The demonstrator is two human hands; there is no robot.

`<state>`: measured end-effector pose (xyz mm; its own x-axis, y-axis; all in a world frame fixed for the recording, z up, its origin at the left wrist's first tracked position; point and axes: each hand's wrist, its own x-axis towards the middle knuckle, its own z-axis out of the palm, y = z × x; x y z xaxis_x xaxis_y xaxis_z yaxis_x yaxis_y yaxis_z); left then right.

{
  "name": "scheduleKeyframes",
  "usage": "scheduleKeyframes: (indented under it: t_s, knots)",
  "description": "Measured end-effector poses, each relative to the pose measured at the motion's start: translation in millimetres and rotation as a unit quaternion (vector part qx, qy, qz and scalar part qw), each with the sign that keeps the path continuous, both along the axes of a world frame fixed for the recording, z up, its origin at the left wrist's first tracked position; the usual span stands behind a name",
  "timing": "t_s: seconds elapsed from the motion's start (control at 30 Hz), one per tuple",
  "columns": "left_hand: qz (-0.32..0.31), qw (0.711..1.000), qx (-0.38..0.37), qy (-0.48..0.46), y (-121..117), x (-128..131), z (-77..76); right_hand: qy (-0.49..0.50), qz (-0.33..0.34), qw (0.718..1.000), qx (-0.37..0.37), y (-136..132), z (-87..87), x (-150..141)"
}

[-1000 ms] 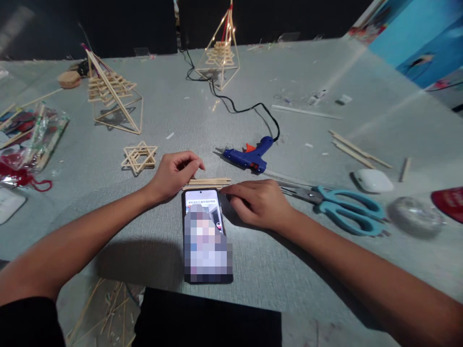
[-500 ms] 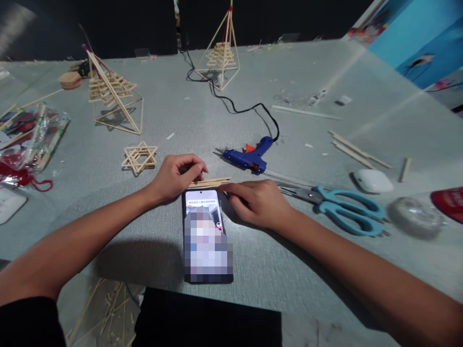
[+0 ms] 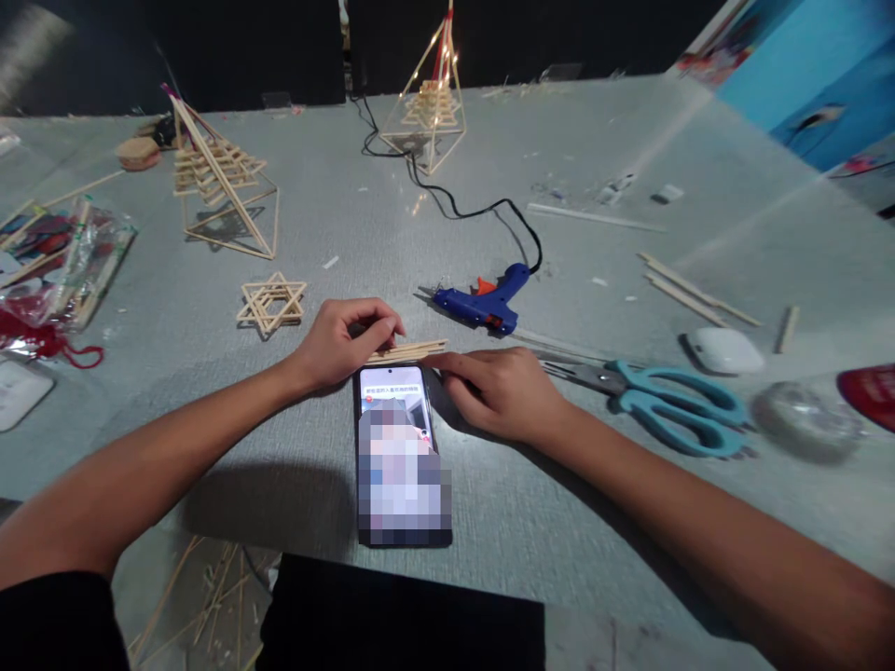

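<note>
A small bundle of thin wooden sticks (image 3: 414,352) lies just above the top edge of a lit smartphone (image 3: 392,377) that rests flat on the table. My left hand (image 3: 350,337) is closed, its curled fingers and thumb at the left end of the sticks. From the other side, my right hand (image 3: 500,387) reaches in with its index finger stretched out, the tip at the sticks' right end near the phone's corner. Its thumb is apart below, and the remaining fingers are partly hidden. Left of my left hand lies a star made of sticks (image 3: 271,306).
Beyond my hands lies a blue glue gun (image 3: 482,303) with a black cord. Scissors (image 3: 650,396) sit beside my right hand, near a white case (image 3: 723,350). Two stick pyramids, one at left (image 3: 216,177) and one with lights (image 3: 430,107), stand behind. Plastic-wrapped materials (image 3: 66,252) lie left.
Small lights on the rear stick pyramid now glow, where they looked dark before. Both hands and the sticks stay almost where they were; the view has shifted very slightly.
</note>
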<state>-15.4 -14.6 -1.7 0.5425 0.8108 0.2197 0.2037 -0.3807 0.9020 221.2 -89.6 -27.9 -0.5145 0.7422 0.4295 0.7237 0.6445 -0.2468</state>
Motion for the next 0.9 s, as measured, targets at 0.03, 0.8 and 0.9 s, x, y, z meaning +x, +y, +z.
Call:
scheduleKeyframes:
  t_s: [0.03,0.8,0.9]
  knots:
    - [0.0,1.0,0.0,-0.003,-0.3,0.0,0.1,-0.001,0.0,1.0,-0.001,0.0,-0.1,0.1]
    - [-0.072,0.995,0.048,0.041,-1.3,-2.3,3.1,-0.01,-0.002,1.0,-0.016,0.3,-0.4,0.4]
    - [-0.074,0.995,0.052,0.045,-1.3,-2.3,3.5,-0.009,0.0,1.0,-0.016,0.2,0.6,0.1]
